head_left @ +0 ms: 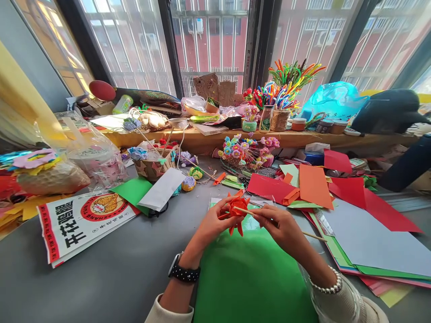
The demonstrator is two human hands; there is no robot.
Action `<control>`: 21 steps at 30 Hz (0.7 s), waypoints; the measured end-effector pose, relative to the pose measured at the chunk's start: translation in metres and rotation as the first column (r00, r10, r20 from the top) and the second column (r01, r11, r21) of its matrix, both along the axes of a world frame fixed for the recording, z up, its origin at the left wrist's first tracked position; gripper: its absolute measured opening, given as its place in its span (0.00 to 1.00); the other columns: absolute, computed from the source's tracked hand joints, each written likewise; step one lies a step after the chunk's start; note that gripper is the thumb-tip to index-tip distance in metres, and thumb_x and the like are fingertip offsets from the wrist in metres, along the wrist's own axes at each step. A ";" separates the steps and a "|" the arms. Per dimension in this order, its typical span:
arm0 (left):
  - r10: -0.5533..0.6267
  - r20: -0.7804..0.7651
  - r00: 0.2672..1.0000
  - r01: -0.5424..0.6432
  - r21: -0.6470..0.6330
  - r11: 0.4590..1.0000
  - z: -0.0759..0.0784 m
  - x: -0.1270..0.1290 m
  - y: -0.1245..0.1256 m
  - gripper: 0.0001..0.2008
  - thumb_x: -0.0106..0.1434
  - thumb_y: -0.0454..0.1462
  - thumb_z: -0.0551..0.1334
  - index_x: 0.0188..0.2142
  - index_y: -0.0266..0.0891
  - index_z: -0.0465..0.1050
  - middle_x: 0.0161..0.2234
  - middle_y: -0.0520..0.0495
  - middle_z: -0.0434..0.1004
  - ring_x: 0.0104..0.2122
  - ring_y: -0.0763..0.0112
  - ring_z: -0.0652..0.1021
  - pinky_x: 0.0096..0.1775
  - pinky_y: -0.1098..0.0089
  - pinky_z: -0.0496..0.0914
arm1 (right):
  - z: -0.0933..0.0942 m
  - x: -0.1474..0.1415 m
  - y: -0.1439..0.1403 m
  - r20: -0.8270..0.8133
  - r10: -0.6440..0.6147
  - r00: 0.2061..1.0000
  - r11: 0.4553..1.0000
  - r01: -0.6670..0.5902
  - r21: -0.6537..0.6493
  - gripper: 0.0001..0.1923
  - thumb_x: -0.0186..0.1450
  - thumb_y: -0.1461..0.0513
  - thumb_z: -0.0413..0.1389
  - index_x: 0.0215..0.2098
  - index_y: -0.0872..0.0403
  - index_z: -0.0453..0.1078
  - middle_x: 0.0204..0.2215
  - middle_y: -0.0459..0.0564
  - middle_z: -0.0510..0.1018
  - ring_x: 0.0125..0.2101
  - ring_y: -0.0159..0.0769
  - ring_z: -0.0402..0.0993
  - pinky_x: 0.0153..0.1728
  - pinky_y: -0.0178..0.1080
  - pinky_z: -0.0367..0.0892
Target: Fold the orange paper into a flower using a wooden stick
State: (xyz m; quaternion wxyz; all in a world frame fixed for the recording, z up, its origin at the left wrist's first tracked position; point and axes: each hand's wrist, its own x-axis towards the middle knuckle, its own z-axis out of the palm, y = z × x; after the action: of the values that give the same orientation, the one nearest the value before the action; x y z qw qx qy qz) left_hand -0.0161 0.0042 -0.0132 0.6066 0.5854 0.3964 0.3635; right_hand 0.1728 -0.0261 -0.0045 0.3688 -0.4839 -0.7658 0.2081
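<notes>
In my left hand (pixel 217 220) I hold a folded orange-red paper flower (pixel 237 207) with pointed petals, its fingers and thumb closed around it. My right hand (pixel 278 223) is closed on a thin wooden stick (pixel 314 236). One end of the stick reaches the flower, while the other end sticks out past the right side of the hand. Whether the tip is inside the petals or only against them, I cannot tell. Both hands are above a shiny green sheet (pixel 252 278) at the table's front.
Stacked coloured paper (pixel 380 237) lies on the right. On the left are a printed paper bag (pixel 90 220), a white paper piece (pixel 162 189) and a basket of paper flowers (pixel 153 165). Crochet flowers (pixel 242 150) stand at the back, below a cluttered sill with pipe cleaners (pixel 289 80).
</notes>
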 end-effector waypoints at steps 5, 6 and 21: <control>0.000 -0.001 1.000 0.000 0.012 1.000 -0.002 0.001 -0.001 0.28 0.47 0.42 0.66 0.48 0.41 0.63 0.44 0.44 0.71 0.42 0.62 0.74 0.44 0.65 0.66 | 0.000 -0.003 -0.002 -0.076 -0.070 0.995 0.997 0.073 0.040 0.13 0.64 0.57 0.46 0.35 0.54 0.70 0.19 0.45 0.71 0.20 0.30 0.65 0.23 0.32 0.60; -0.008 0.001 1.000 0.008 0.008 1.000 -0.002 0.002 -0.001 0.28 0.47 0.42 0.66 0.48 0.41 0.63 0.44 0.44 0.71 0.42 0.62 0.74 0.44 0.65 0.66 | 0.001 -0.004 -0.003 -0.093 -0.061 0.994 0.997 0.065 0.050 0.11 0.63 0.58 0.47 0.33 0.54 0.69 0.20 0.45 0.71 0.21 0.29 0.65 0.23 0.32 0.61; -0.047 -0.008 0.999 0.046 -0.045 0.998 0.007 0.005 -0.008 0.29 0.46 0.41 0.66 0.48 0.41 0.63 0.41 0.44 0.74 0.42 0.60 0.73 0.42 0.66 0.67 | -0.003 -0.010 -0.005 -0.086 0.027 0.996 0.993 -0.017 0.116 0.04 0.62 0.62 0.50 0.34 0.53 0.66 0.26 0.45 0.65 0.24 0.29 0.65 0.23 0.32 0.63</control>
State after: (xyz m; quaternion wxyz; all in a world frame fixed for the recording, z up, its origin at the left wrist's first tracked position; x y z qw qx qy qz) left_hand -0.0110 -0.0035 -0.0064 0.6260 0.5825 0.3934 0.3378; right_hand 0.1630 -0.0315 -0.0078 0.4272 -0.4438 -0.7649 0.1885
